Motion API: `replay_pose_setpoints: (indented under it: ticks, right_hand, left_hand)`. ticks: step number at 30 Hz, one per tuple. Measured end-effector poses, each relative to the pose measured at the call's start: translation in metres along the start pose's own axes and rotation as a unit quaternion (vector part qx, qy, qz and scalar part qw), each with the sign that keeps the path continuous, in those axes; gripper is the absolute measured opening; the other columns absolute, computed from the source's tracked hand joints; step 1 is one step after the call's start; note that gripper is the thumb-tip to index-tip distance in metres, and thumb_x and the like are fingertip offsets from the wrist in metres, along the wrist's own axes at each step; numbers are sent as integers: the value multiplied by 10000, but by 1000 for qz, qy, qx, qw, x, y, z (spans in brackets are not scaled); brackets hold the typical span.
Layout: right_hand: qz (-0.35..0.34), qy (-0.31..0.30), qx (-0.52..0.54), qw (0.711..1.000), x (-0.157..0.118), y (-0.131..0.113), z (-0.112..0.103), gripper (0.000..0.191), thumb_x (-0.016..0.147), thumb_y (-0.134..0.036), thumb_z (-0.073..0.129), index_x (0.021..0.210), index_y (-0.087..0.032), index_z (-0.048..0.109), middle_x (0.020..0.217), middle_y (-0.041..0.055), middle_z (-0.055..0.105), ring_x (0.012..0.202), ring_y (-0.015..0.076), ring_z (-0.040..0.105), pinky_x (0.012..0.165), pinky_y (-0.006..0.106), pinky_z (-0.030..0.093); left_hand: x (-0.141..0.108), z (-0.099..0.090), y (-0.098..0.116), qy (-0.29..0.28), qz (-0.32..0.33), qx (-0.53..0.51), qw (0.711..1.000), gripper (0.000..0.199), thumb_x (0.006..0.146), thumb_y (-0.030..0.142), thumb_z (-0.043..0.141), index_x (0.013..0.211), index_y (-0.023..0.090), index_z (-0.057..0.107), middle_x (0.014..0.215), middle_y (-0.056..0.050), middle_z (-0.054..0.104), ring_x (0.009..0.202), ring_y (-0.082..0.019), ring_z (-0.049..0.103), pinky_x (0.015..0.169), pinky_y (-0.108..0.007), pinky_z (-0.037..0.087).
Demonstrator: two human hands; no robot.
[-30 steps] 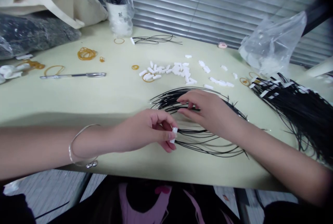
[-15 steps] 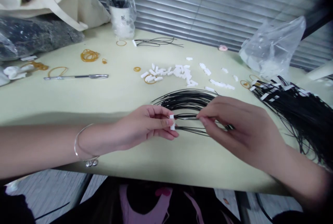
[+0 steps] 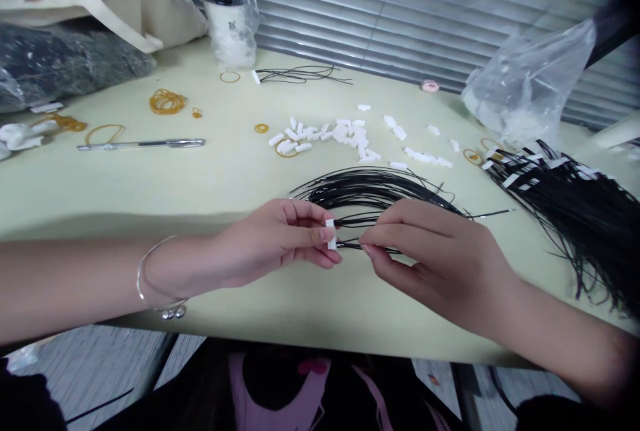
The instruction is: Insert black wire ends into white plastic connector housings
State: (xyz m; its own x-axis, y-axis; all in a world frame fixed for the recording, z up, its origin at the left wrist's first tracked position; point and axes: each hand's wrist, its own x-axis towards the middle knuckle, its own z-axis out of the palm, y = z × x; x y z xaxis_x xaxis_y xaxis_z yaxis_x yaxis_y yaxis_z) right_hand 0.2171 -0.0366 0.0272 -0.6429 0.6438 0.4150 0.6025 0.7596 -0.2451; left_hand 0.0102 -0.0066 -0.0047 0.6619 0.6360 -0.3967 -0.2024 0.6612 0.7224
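Observation:
My left hand pinches a small white connector housing between thumb and fingers. Several thin black wires run from its right side toward my right hand. The right thumb and forefinger are closed on a black wire close to the lower part of the housing; whether its end sits inside the housing is too small to tell. Just behind both hands lies a curved bundle of loose black wires. Farther back, many loose white connector housings are scattered on the table.
Finished-looking black wire harnesses are piled at the right, beside a clear plastic bag. A pen and rubber bands lie at the left. One wired connector rests near a bagged cup. Window blinds border the back.
My right hand has moved left and slightly down, bringing its pinch closer to the lower part of the housing. The left hand keeps its hold almost unmoved.

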Motion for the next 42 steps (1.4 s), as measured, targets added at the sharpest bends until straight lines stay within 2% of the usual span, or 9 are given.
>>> replay_pose_setpoints:
  ticks: [8, 19, 22, 25, 28, 30, 33, 37, 42]
  right_hand:
    - [-39, -35, -37, 998, -2, 1, -3, 94, 811, -89, 530, 802, -172, 573, 761, 25, 561, 727, 129, 460, 669, 295, 417]
    - [-122, -2, -49, 991, -1, -1, 12, 89, 805, -69, 523, 802, -149, 561, 749, 50, 597, 726, 155, 496, 656, 318, 397]
    - [-85, -49, 4, 995, 3, 4, 6, 74, 824, -110, 527, 834, -167, 574, 769, 28, 591, 737, 136, 495, 692, 299, 405]
    - [4, -112, 92, 989, 14, 23, -4, 64, 845, -211, 532, 865, -194, 590, 795, 12, 586, 743, 116, 518, 676, 258, 420]
    - [83, -53, 54, 994, 31, 53, -1, 93, 840, -230, 531, 878, -189, 605, 813, 29, 586, 731, 126, 534, 669, 266, 431]
    - [85, -55, 8, 995, 43, 72, 8, 127, 827, -225, 538, 924, -190, 613, 876, 47, 588, 762, 142, 543, 705, 287, 442]
    - [58, -108, -20, 992, 58, 89, 24, 138, 825, -232, 537, 926, -186, 617, 922, 55, 591, 845, 165, 544, 771, 306, 437]
    - [42, -161, -28, 986, 66, 89, 34, 81, 821, -203, 521, 770, -172, 575, 810, 28, 586, 780, 152, 528, 732, 290, 424]
    - [61, -134, -44, 988, 61, 83, 29, 87, 856, -175, 447, 815, -163, 523, 847, 44, 572, 790, 155, 515, 704, 288, 412]
  left_hand:
    - [0, 1, 1, 8, -11, -3, 1000, 105, 767, 85, 624, 849, 117, 568, 653, -5, 643, 654, -109, 654, 654, -202, 514]
    - [0, 2, 1, 21, -16, 14, 1000, 92, 756, 70, 617, 830, 93, 567, 624, -10, 634, 601, -116, 649, 623, -211, 514]
    - [0, 4, 1, 20, -23, 33, 999, 84, 764, 89, 616, 832, 96, 567, 640, -8, 631, 612, -110, 645, 647, -221, 512]
    - [1, 5, 0, 14, -18, 69, 997, 101, 774, 144, 628, 844, 105, 565, 670, 2, 622, 653, -98, 642, 694, -226, 512]
    - [1, 6, -1, -1, -4, 99, 995, 105, 778, 166, 626, 835, 121, 550, 676, 14, 609, 684, -105, 643, 713, -246, 519]
    - [0, 7, -1, -4, 1, 118, 993, 91, 782, 161, 615, 818, 124, 539, 679, 12, 613, 682, -109, 645, 713, -260, 521]
    - [-1, 7, -1, -8, 2, 139, 990, 74, 792, 157, 597, 815, 127, 534, 681, 3, 630, 667, -102, 643, 704, -255, 516]
    - [0, 7, -2, -20, 2, 139, 990, 79, 797, 159, 591, 822, 129, 523, 681, -5, 646, 649, -98, 640, 689, -248, 511]
    - [0, 6, -2, -30, 1, 130, 991, 72, 801, 151, 587, 816, 126, 520, 676, 0, 637, 638, -87, 633, 684, -237, 512]
